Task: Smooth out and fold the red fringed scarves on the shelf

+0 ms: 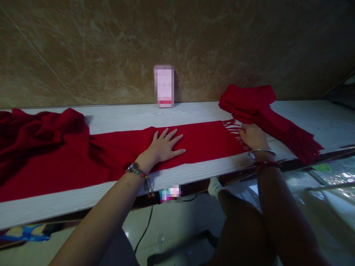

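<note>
A long red scarf (116, 151) lies stretched along a white wood-grain table (138, 116). My left hand (163, 146) rests flat on its middle, fingers spread, wearing a ring and a beaded bracelet. My right hand (251, 136) sits at the scarf's fringed right end (232, 129), fingers curled down onto the fringe; a metal bangle and a red cord circle that wrist. The scarf's left part is bunched in a heap (36, 136).
A folded stack of red scarves (260, 107) with fringes lies at the right back of the table. A blurred pink upright object (164, 86) leans against the brown marble wall. Below the table edge are my knees, a black cable (144, 231) and glossy floor.
</note>
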`<state>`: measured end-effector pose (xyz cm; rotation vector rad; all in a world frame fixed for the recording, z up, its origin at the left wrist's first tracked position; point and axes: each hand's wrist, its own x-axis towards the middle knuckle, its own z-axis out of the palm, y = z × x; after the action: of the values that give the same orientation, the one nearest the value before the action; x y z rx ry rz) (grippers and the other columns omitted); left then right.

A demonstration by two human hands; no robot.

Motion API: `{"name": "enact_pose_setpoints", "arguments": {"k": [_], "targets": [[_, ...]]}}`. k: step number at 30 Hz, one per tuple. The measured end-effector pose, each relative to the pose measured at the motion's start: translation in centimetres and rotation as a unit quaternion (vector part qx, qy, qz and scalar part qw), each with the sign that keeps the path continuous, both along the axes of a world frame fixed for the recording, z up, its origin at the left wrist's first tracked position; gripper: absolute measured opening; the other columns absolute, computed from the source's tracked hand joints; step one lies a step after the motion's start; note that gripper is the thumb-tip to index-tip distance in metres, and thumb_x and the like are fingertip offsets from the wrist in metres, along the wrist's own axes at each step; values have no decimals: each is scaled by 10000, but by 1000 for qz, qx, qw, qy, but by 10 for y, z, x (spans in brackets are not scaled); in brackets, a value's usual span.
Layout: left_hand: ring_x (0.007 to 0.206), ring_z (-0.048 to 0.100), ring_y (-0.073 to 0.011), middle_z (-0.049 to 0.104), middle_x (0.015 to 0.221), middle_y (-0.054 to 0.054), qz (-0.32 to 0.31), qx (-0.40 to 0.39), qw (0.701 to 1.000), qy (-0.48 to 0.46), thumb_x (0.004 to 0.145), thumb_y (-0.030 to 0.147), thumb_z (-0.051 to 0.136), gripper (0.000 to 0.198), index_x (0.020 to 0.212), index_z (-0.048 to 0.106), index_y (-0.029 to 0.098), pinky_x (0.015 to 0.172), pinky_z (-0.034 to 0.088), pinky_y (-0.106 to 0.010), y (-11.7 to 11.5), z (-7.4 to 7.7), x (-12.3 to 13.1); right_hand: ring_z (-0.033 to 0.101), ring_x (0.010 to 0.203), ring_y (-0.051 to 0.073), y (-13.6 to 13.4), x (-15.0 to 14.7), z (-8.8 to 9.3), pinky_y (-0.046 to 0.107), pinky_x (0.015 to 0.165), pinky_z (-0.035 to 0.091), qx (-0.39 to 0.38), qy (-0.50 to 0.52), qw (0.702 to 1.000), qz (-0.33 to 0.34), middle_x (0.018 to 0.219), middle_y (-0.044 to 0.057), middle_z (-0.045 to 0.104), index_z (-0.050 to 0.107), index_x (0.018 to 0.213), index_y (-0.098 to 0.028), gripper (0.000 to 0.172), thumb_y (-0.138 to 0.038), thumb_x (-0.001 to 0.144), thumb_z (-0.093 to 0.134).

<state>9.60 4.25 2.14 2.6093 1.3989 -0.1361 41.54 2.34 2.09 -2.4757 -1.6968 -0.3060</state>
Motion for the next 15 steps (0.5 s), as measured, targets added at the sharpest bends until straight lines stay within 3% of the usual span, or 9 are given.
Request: {"name": "enact_pose_setpoints", "arguments": {"k": [3,6,9,13,15], "targets": [[1419,101,-350,135,1566,-12,2,-6,1000,1,877,645,308,678,1467,227,320,1107,126,-604,1,0,1,579,1090,291,15,-19,5,425,934,450,41,15,991,126,1175,164,638,609,1206,-118,435,-256,880,357],[1421,89,-350,124,1568,-16,-4,-7,1000,-3,879,648,292,684,1470,220,311,1109,114,-604,2,-1,0,571,1106,255,39,-37,3,389,963,439,-11,38,983,180,1181,119,646,639,1168,-165,397,-264,880,384],[1420,91,-351,132,1567,-15,-10,-3,1000,-11,881,650,281,685,1471,219,309,1111,105,-605,3,-3,-1,553,1125,290,50,-38,-4,431,933,452,-52,34,990,124,1190,172,622,650,1146,-136,390,-275,879,401],[1421,86,-351,128,1568,-11,-11,-13,1000,-15,878,654,287,690,1473,211,313,1115,100,-600,2,-2,-1,535,1128,377,42,-14,-9,559,866,448,-34,0,999,-8,1224,212,581,618,1202,-139,435,-329,893,377],[1422,76,-352,119,1569,-11,-10,-20,1000,-16,879,652,286,691,1474,206,310,1115,95,-601,2,-1,0,550,1098,388,37,-4,-6,565,843,452,-37,-4,999,-36,1202,219,592,617,1202,-127,446,-331,892,370]]}}
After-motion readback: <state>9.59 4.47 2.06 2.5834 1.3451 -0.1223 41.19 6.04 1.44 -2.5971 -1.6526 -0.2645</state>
